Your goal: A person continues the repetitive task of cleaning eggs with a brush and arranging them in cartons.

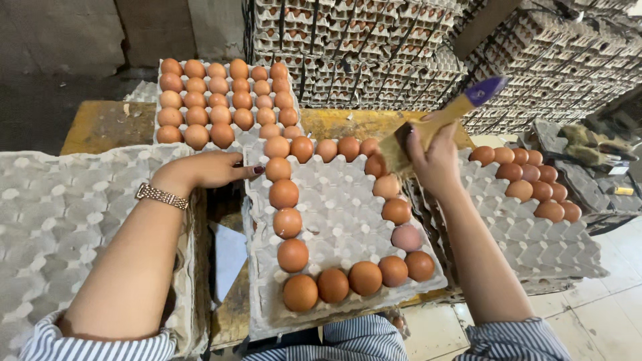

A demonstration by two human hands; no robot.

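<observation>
A flat wooden-handled brush [428, 127] with a purple tip sits at centre-right of the frame, its bristles touching a brown egg near the upper right corner of a grey pulp egg tray [334, 207] in the middle of the picture. The right hand [438, 164] is closed around the brush handle. The left hand [214, 168], a metal watch at its wrist, lies loosely flat with fingers extended, its fingertips on the tray's left edge, gripping nothing. Eggs ring this tray only along its left column, top row, right column and bottom row; the middle cups stand bare, so by the look of it the tray is far from full. Just above it, toward the upper left, a second tray [224, 100] is nearly full of brown eggs. At right, another tray [535, 234] carries a small cluster of eggs at its top end, most cups vacant. A stack of bare trays [60, 220] fills the lower left. Tall stacks of loaded trays [414, 47] line the top of the frame.
</observation>
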